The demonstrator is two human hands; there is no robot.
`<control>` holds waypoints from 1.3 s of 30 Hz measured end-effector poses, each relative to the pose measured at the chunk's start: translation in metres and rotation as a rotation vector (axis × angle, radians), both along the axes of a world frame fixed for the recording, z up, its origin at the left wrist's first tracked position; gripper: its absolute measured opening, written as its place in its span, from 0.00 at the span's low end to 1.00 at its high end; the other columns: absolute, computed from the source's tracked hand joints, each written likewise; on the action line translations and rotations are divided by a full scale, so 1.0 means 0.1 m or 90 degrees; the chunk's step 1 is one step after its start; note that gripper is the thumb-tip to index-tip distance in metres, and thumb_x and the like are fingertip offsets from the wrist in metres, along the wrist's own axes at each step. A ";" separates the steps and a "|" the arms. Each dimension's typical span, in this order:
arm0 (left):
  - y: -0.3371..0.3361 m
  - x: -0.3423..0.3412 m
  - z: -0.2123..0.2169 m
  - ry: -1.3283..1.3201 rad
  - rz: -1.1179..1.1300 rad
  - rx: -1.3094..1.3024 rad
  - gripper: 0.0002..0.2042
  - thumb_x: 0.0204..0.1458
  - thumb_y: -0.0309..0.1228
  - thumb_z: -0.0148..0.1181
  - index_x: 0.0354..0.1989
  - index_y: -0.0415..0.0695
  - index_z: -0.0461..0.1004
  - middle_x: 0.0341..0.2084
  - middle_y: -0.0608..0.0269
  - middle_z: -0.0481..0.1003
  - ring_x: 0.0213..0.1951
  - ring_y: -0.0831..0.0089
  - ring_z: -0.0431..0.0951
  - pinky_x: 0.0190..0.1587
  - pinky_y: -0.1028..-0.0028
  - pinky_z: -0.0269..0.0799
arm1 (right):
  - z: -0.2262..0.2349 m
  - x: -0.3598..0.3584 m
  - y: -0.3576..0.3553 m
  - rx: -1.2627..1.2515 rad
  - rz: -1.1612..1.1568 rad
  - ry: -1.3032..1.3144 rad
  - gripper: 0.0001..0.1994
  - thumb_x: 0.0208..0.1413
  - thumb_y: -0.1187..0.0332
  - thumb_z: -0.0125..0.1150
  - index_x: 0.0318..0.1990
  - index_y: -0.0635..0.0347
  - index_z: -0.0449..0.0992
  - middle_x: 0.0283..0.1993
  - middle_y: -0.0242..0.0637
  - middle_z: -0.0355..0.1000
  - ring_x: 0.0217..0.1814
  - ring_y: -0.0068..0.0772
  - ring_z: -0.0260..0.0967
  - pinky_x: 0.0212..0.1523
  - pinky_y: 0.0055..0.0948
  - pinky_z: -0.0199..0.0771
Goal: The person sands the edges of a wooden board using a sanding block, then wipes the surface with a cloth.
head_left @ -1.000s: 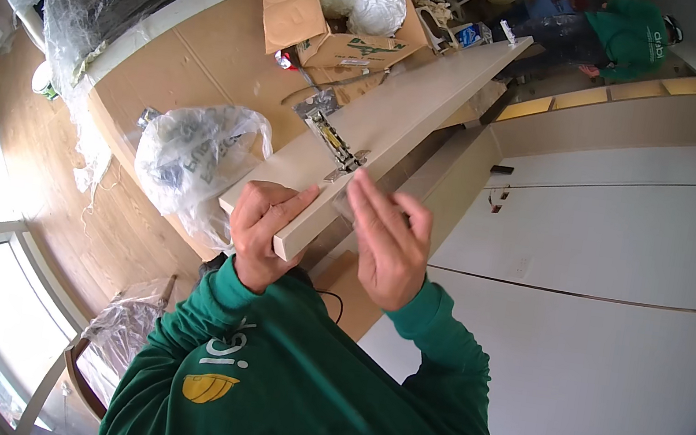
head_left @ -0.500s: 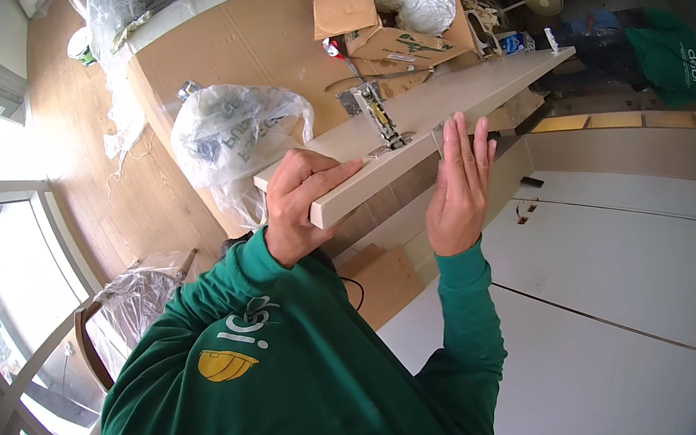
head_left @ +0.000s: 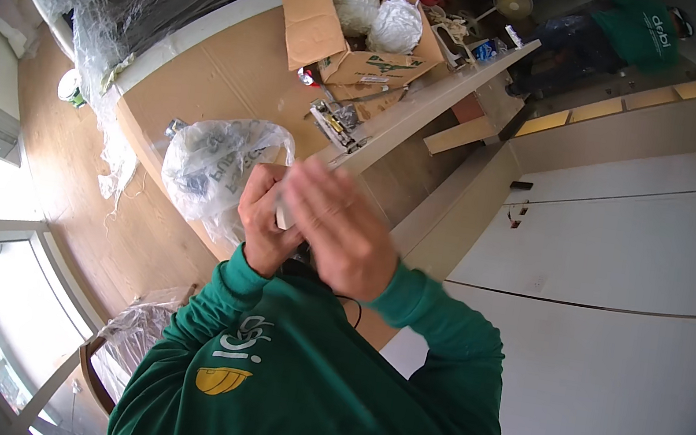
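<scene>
wooden flooring and a cardboard-covered floor lie under one long pale wooden board (head_left: 436,96), which runs from the hands up toward the upper right. its near end sits gripped in the left hand (head_left: 263,219); the right hand (head_left: 337,229) lies blurred across that end, whether clasping it i cannot tell. one clear plastic bag (head_left: 218,164) bulges just left. one open cardboard box (head_left: 347,35) holds two crumpled bags. two white panels (head_left: 627,257) lie right.
</scene>
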State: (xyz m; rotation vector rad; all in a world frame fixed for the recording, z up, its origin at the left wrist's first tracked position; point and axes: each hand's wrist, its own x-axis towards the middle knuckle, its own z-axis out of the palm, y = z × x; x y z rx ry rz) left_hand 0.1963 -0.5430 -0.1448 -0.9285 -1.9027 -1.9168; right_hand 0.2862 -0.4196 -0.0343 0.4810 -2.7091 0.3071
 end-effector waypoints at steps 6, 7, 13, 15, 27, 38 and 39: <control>0.04 0.06 0.14 -0.015 0.062 -0.044 0.22 0.41 0.24 0.82 0.49 0.39 0.88 0.38 0.57 0.80 0.38 0.62 0.81 0.42 0.64 0.78 | -0.09 -0.17 0.89 0.026 -0.054 0.049 0.30 0.64 0.82 0.51 0.75 0.68 0.70 0.80 0.52 0.66 0.84 0.53 0.61 0.84 0.54 0.59; 0.04 0.09 0.21 -0.021 0.071 -0.066 0.23 0.40 0.25 0.83 0.49 0.40 0.88 0.37 0.58 0.80 0.37 0.63 0.81 0.42 0.65 0.78 | -0.12 -0.23 1.22 0.036 -0.082 0.074 0.31 0.63 0.84 0.51 0.75 0.67 0.70 0.79 0.51 0.67 0.84 0.52 0.61 0.84 0.54 0.59; 0.02 0.17 0.14 0.001 0.130 -0.085 0.21 0.39 0.29 0.84 0.45 0.38 0.89 0.35 0.58 0.80 0.37 0.64 0.81 0.41 0.66 0.77 | -0.01 -0.50 2.80 0.076 -0.209 0.111 0.28 0.61 0.87 0.52 0.70 0.65 0.75 0.72 0.48 0.74 0.80 0.54 0.66 0.82 0.54 0.62; 0.01 0.16 0.10 -0.032 0.143 -0.079 0.21 0.40 0.31 0.84 0.45 0.38 0.89 0.35 0.57 0.80 0.38 0.62 0.81 0.42 0.65 0.77 | -0.04 -0.50 2.46 0.054 -0.102 0.119 0.25 0.63 0.83 0.53 0.68 0.69 0.75 0.69 0.51 0.75 0.78 0.58 0.68 0.81 0.56 0.64; -0.08 0.17 0.06 -0.025 0.170 -0.084 0.21 0.43 0.35 0.82 0.45 0.37 0.87 0.36 0.56 0.79 0.40 0.61 0.80 0.44 0.64 0.76 | -0.07 -0.71 3.11 0.030 0.012 0.113 0.26 0.63 0.82 0.53 0.68 0.65 0.77 0.71 0.47 0.75 0.79 0.52 0.68 0.81 0.56 0.63; 0.05 -0.08 0.06 -0.032 0.241 -0.077 0.19 0.47 0.37 0.80 0.41 0.35 0.84 0.36 0.55 0.78 0.41 0.60 0.79 0.46 0.63 0.75 | -0.13 -0.80 1.52 -0.084 0.175 0.102 0.22 0.70 0.71 0.53 0.68 0.70 0.76 0.72 0.52 0.73 0.78 0.52 0.69 0.81 0.53 0.65; 0.03 -0.08 0.05 -0.026 0.253 -0.079 0.20 0.47 0.38 0.80 0.40 0.36 0.83 0.36 0.54 0.78 0.41 0.60 0.79 0.46 0.63 0.75 | -0.13 -0.83 1.53 -0.093 0.190 0.096 0.22 0.70 0.71 0.54 0.68 0.69 0.77 0.73 0.50 0.73 0.79 0.50 0.68 0.81 0.52 0.65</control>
